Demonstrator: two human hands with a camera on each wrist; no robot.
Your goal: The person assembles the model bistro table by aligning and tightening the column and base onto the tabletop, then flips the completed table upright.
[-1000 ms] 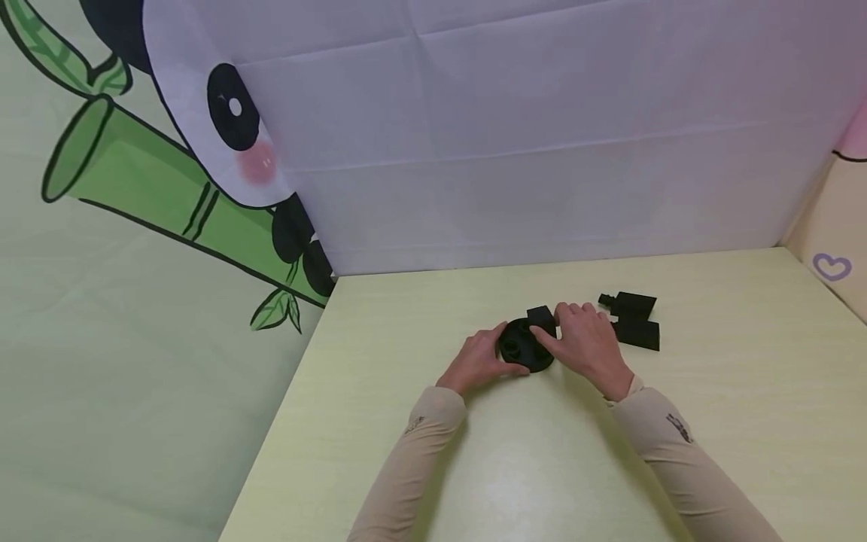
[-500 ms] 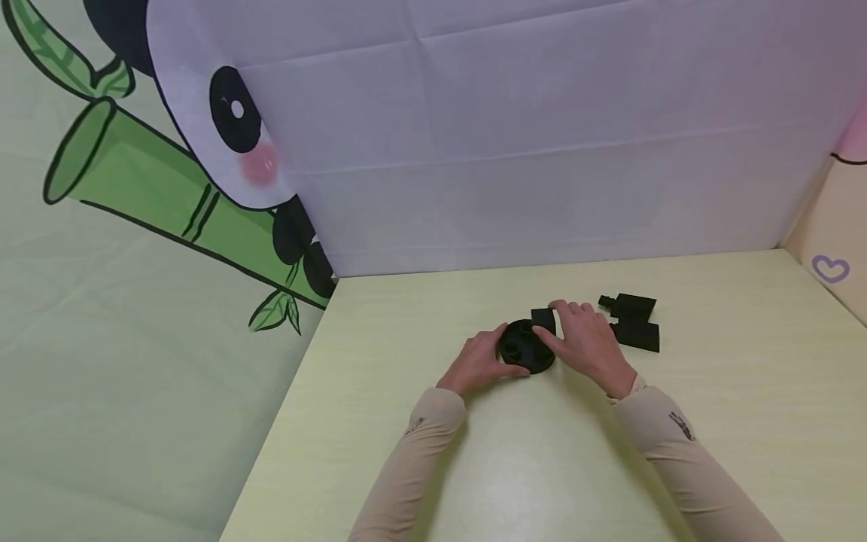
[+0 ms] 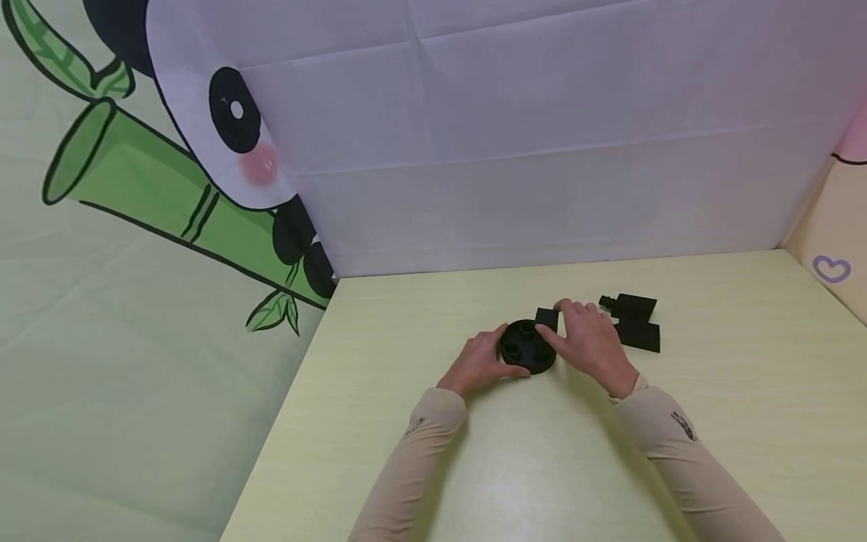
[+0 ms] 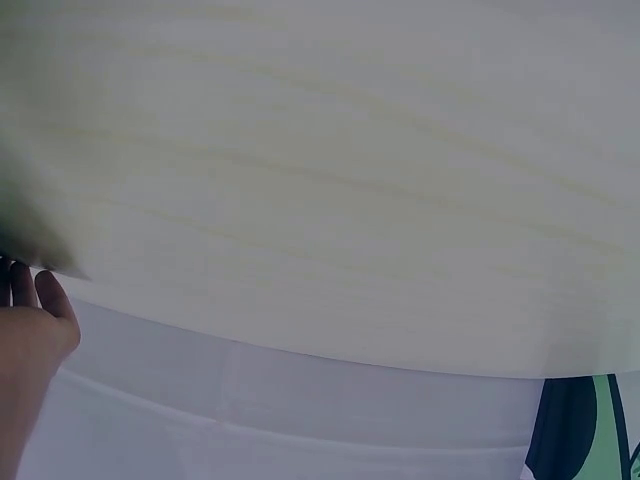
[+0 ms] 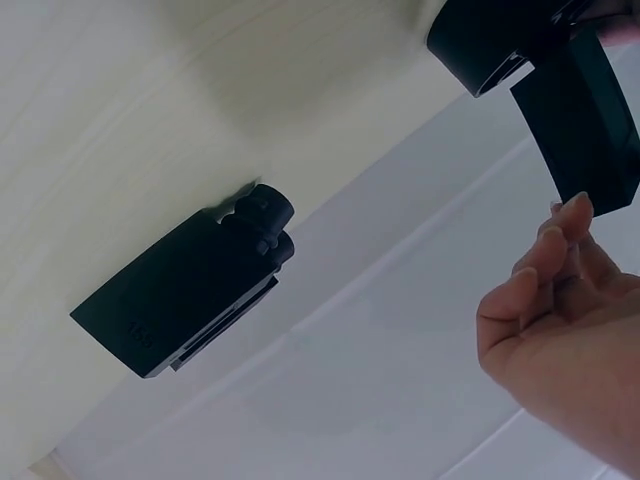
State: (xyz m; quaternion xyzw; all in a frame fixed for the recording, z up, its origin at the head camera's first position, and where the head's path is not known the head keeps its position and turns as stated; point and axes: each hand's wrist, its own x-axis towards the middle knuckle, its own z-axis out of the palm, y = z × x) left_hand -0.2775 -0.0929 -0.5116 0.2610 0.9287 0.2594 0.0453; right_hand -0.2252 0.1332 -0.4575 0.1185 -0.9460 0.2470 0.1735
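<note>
In the head view my left hand (image 3: 479,357) holds a black round disc (image 3: 531,355) at its left side, thumb along the near edge and fingers along the far edge. Round sockets show on the disc's top face. My right hand (image 3: 588,339) pinches a black rectangular block (image 3: 546,318) between thumb and fingers at the disc's far right edge. From the right wrist view, this block (image 5: 578,125) stands against the disc (image 5: 480,45), fingertips at its end. The left wrist view catches only part of a hand (image 4: 35,320) at its left edge.
Two more black blocks lie to the right of my right hand, a far block (image 3: 635,306) and a near block (image 3: 640,336); round pegs (image 5: 265,210) show on their ends in the right wrist view. The pale table (image 3: 420,324) meets a white cloth backdrop (image 3: 515,150) behind.
The block in my right hand has shifted slightly right and changed its tilt at the disc's edge, the right fingers moving along with it. My left hand and the disc stay nearly in place.
</note>
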